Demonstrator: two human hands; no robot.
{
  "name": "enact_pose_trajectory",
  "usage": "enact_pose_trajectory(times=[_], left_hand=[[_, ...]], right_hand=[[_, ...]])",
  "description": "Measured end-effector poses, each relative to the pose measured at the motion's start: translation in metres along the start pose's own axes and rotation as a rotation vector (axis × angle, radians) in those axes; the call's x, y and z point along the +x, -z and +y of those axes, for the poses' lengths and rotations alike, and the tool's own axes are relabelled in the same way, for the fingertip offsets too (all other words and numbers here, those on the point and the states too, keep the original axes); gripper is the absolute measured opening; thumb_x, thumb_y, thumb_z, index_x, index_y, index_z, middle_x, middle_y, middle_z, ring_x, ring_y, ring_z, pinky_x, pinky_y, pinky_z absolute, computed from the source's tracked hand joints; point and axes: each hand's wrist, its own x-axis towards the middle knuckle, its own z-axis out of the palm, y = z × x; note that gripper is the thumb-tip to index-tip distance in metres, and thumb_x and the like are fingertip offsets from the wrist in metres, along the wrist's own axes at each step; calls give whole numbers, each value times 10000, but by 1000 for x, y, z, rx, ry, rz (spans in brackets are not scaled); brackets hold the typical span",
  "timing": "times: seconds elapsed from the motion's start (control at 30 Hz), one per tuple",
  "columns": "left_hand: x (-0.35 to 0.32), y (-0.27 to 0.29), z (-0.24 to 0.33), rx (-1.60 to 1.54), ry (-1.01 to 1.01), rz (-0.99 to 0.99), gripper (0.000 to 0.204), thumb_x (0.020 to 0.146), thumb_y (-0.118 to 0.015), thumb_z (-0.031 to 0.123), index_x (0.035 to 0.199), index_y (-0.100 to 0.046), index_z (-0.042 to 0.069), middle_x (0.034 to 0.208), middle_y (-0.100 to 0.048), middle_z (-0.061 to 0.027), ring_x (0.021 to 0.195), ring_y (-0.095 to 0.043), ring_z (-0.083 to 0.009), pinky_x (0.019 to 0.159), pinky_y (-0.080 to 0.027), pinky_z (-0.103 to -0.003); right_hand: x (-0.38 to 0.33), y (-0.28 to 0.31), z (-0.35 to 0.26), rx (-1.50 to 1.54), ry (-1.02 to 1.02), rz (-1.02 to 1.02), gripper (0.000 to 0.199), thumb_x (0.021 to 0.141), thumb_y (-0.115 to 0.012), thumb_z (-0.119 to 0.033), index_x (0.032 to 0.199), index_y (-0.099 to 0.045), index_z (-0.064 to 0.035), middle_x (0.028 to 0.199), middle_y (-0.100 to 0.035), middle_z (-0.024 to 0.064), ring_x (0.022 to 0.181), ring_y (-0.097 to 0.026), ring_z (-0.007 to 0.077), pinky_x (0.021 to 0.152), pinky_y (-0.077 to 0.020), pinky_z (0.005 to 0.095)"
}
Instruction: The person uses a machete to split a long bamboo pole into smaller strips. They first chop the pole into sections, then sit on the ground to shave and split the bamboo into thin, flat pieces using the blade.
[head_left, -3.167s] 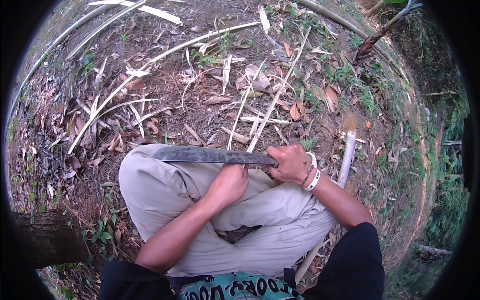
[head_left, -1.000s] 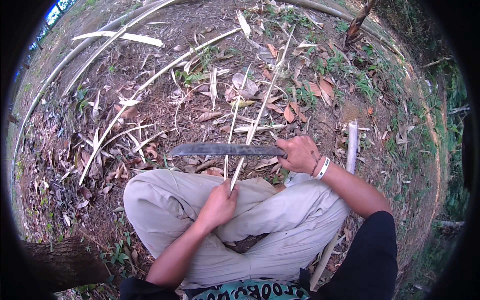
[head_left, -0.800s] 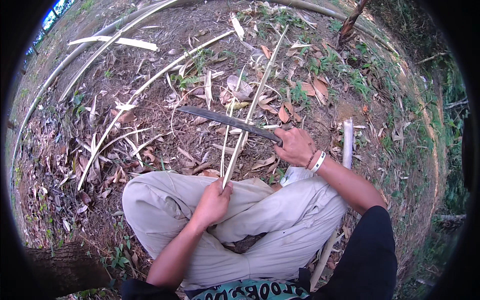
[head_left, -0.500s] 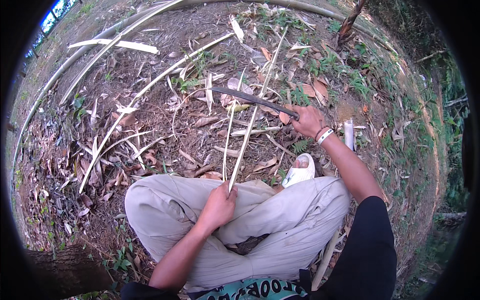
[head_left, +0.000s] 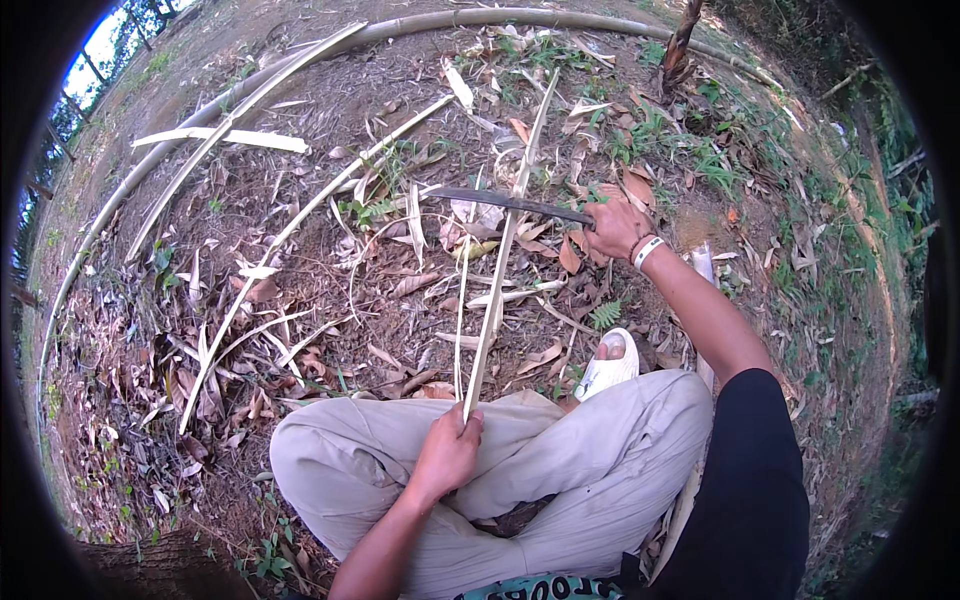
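My left hand (head_left: 450, 450), resting over my lap, is closed round the near end of a long pale split-bamboo strip (head_left: 500, 270). The strip points away from me above the leaf-strewn ground. My right hand (head_left: 615, 228) is closed on the handle end of a machete (head_left: 550, 209) with a dark, narrow blade. That blade lies across the strip, well beyond my left hand, its tip pointing left. A thinner pale strip (head_left: 461, 320) runs just left of the held one, its near end close to my left fingers; whether I grip it too is unclear.
Farther off at left lie a long pale strip (head_left: 310, 205), a flat pale piece (head_left: 270, 139) and another strip (head_left: 200, 160). A long bamboo pole (head_left: 430, 22) curves across the back. My sandalled foot (head_left: 612, 360) is near my right knee. A log (head_left: 160, 565) sits lower left.
The view has shifted, so the ground and my legs appear lower. The machete blade lies more level across the strip, and the strip shows a wider face. Both hands keep their hold.
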Motion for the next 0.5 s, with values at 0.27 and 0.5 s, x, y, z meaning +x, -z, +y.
enact_pose_trajectory(times=[0.27, 0.5], left_hand=[[-10, 6, -1, 92, -59, 32, 276, 985, -480, 199, 882, -517, -54, 664, -574, -212, 639, -580, -382, 614, -437, -459], [-1, -3, 0, 163, -201, 53, 275, 1002, -482, 207, 837, -497, -12, 596, -494, -45, 547, -462, -137, 519, -396, -349]], right_hand=[[-26, 29, -107, 19, 428, -236, 223, 727, -638, -255, 872, -612, -88, 619, -628, 144, 626, -665, 348, 607, -542, 461], [37, 17, 7, -93, -204, 4, 228, 775, -576, -225, 825, -677, -27, 726, -661, 226, 697, -664, 396, 678, -544, 484]])
